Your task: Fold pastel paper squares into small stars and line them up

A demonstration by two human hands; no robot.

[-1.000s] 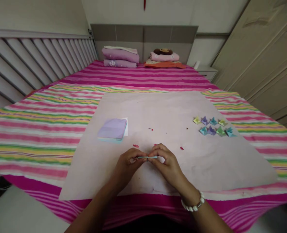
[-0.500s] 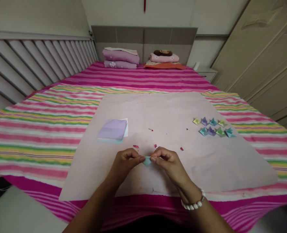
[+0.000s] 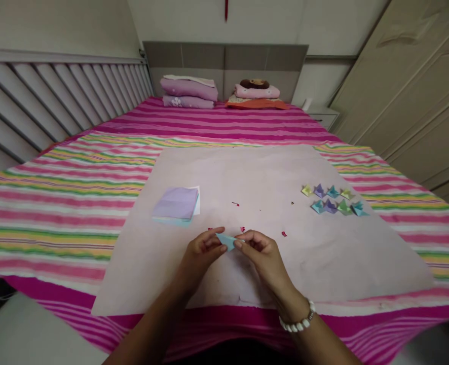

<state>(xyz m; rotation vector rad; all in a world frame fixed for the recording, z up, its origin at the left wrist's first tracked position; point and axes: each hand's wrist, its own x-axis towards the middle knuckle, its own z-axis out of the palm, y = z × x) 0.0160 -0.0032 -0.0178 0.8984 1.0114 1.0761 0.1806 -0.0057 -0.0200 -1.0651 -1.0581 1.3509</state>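
Observation:
A small light-blue folded paper with a pointed left end is held up in front of me, above the pale sheet. My right hand pinches its right end between thumb and fingers; a bracelet of white beads is on that wrist. My left hand is at the paper's left end, its thumb and index finger apart on either side of the tip. Whether its thumb touches the lower edge I cannot tell for sure.
A stack of square coloured papers, lilac on top, lies left on the pale sheet. Several folded paper pieces stand in two rows at right. Small red scraps are scattered mid-sheet. Folded bedding is stacked by the headboard.
Both hands pinched the blue paper's top corners before. Now the left fingers have parted from it, and the paper has tilted, its left point showing higher.

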